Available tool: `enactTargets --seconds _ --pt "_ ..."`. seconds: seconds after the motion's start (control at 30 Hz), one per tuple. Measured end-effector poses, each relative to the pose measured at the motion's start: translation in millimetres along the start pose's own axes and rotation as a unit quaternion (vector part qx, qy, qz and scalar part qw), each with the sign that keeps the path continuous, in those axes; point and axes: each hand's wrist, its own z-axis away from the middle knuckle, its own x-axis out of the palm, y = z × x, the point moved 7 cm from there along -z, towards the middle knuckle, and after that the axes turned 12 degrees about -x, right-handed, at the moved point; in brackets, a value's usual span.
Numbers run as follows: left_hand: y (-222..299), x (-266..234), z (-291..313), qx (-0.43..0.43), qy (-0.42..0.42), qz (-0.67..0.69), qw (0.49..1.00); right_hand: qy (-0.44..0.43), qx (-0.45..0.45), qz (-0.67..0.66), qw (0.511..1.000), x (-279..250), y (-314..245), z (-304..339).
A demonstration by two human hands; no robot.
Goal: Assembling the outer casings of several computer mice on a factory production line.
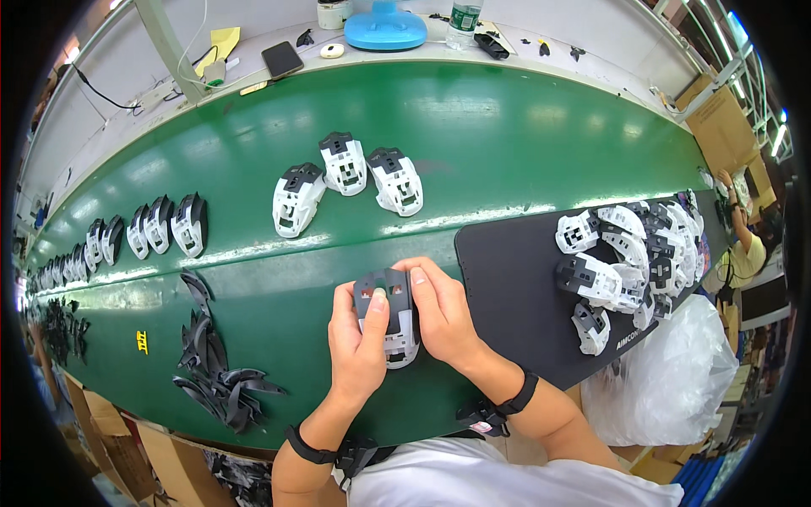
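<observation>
Between my two hands is a computer mouse shell [404, 328], white with a dark grey top, held above the green table near its front edge. My left hand [358, 351] grips its left side, with the thumb lying across the top. Along the right edge, my right hand [446, 317] is closed round the shell, fingers at the far end. Three similar shells [297, 203] lie just beyond my hands. To the left, a loose heap of curved black plastic strips [203, 342] rests on the table.
A black mat [507, 279] at right carries a pile of white shells [625, 245]. More shells [189, 226] line up at far left, near a small yellow piece [142, 341]. A phone [282, 60], blue stand [385, 30] and bottle [462, 21] stand behind. A plastic bag [659, 380] bulges at right.
</observation>
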Motion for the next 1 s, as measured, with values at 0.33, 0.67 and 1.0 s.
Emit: enactTargets --seconds 0.33,0.67,1.0 --pt "15 4 11 0.091 0.051 -0.135 0.985 -0.002 -0.008 -0.045 0.999 6 -2 10" --pt "-15 7 -1 0.010 0.055 0.112 0.992 0.116 0.093 -0.250 0.957 12 15 13" --pt "-13 -4 -17 -0.049 0.035 0.218 0.974 0.164 0.170 -0.347 0.908 26 32 12"
